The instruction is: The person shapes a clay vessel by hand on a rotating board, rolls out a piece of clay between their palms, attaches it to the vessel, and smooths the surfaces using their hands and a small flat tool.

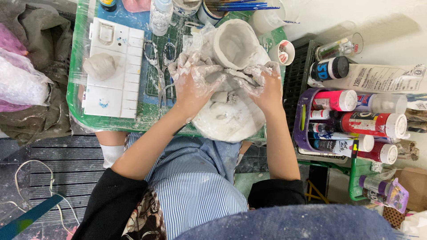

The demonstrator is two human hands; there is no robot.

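Observation:
A grey clay pot (235,44) with an open mouth lies tilted on a round white board (231,122). My left hand (193,80), smeared with wet clay, presses on a strip of clay (222,82) at the pot's lower side. From the right, my right hand (264,86), also clay-covered, grips the same clay at the pot's base. Small clay bits lie on the board just below the hands. The board rests on a green tray (75,106) over my lap.
A white palette (118,71) with a clay lump (100,66) sits left on the tray, scissors (161,66) beside it. Brushes and jars stand at the tray's far edge. A purple basket (302,129) of paint bottles stands at right. Plastic bags lie at left.

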